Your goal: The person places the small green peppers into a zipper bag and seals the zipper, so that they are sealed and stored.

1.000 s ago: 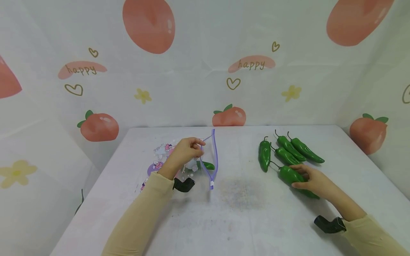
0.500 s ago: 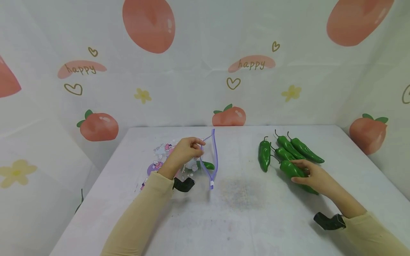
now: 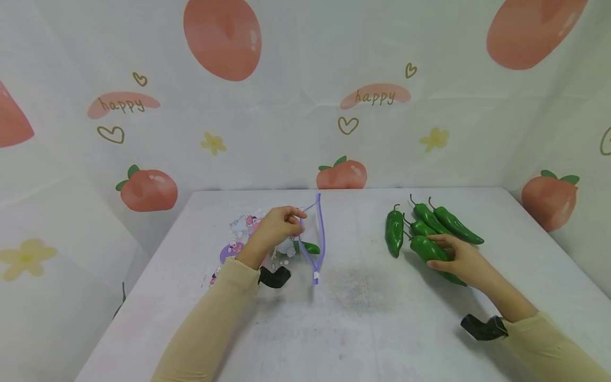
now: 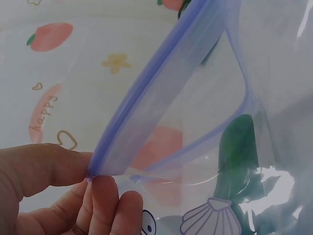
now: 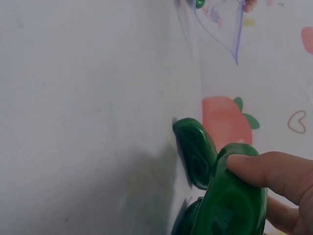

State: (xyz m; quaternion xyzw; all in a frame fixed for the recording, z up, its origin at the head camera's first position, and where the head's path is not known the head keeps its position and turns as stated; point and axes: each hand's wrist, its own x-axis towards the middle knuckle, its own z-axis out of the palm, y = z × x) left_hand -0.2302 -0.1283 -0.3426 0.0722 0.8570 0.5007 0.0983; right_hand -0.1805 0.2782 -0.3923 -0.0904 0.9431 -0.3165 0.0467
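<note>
My left hand [image 3: 272, 233] pinches the purple zip edge of a clear printed zip bag [image 4: 132, 105] between thumb and fingers. The bag's mouth gapes toward the right, with a small white slider [image 3: 316, 275] at its lower end. Inside lies a green pepper [image 4: 237, 152], partly hidden by printed figures. On the right, my right hand [image 3: 470, 262] grips another green pepper [image 5: 232, 196] by its sides, thumb on the near side. This pepper is held just above the table, its thin stem pointing left.
Several loose green peppers lie just beyond my right hand, among them an upright-lying pepper [image 3: 394, 233] and a slanted pepper [image 3: 459, 225]. The white table [image 3: 296, 334] ends at a printed cloth backdrop [image 3: 286, 132].
My right hand has raised its pepper and shifted slightly left and away from me, covering more of the pepper behind. My left hand and the bag have stayed in place.
</note>
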